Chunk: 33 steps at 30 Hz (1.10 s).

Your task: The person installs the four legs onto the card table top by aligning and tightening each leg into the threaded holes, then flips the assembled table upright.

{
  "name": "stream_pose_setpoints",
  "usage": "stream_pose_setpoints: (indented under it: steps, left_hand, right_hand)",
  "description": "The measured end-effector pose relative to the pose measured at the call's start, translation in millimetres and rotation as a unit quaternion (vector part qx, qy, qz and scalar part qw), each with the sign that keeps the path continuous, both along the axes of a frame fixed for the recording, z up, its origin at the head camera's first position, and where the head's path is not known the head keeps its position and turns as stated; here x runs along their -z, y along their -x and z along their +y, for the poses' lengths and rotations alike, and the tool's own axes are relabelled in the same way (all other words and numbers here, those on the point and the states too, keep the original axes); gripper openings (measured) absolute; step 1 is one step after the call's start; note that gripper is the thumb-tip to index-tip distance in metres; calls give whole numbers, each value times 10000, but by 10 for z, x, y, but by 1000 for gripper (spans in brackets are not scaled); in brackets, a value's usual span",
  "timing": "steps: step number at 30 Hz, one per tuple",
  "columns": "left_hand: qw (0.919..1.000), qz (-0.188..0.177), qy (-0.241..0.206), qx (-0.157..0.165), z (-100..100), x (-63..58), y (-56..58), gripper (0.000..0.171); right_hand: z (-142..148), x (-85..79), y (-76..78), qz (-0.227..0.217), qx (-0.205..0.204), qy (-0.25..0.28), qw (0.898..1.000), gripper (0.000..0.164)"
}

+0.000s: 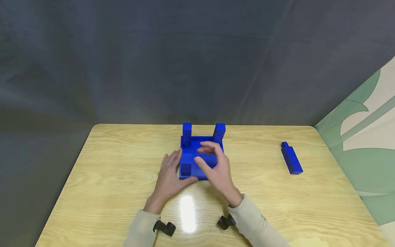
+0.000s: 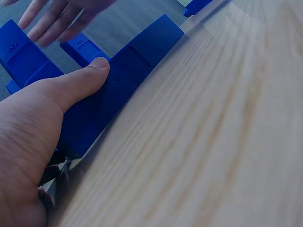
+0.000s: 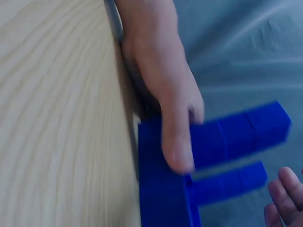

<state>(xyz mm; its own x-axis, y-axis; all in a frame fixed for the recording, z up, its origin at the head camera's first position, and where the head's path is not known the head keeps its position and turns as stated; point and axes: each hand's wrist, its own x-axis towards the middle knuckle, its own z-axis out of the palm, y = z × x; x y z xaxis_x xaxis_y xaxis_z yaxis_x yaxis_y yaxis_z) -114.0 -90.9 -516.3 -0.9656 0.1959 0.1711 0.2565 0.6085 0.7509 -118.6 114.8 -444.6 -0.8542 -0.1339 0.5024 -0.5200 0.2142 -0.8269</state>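
Note:
A square blue base (image 1: 201, 177) with a raised rim sits on the table, with blue posts standing at its back-left (image 1: 187, 131), back-right (image 1: 219, 131) and front-left (image 1: 186, 169) corners. My left hand (image 1: 169, 176) holds the base round its front-left corner. Its thumb (image 2: 90, 75) lies against the front wall and the other fingers lie along the left side. Over the right half of the base hovers my right hand (image 1: 217, 168), fingers loosely bent and apart from the thumb, holding nothing. It hides the base's front-right corner in the head view.
A loose blue post (image 1: 291, 159) with a narrower knobbed end lies on the right side of the wooden table (image 1: 123, 164). Dark cloth (image 1: 197, 61) hangs behind the table's back edge. A green-and-white patterned cloth (image 1: 367, 164) borders the right side.

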Motion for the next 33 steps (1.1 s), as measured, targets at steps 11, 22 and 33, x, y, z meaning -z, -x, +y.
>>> stream_pose_setpoints:
  steps: [11,22,33]
  left_hand:
    - [9996,-270,93,-65,10,7,3,124]
    - [9992,-389,37,-80,-15,0,-39,125]
    - [9991,-411,96,-91,-53,-5,-41,125]
  right_hand:
    - [1074,42,-72,625,1279,165,9897,43]
    - [2159,66,-268,331,2818,-235,9586,43]
    - [2715,197,-395,-816,4079,-336,9088,63]
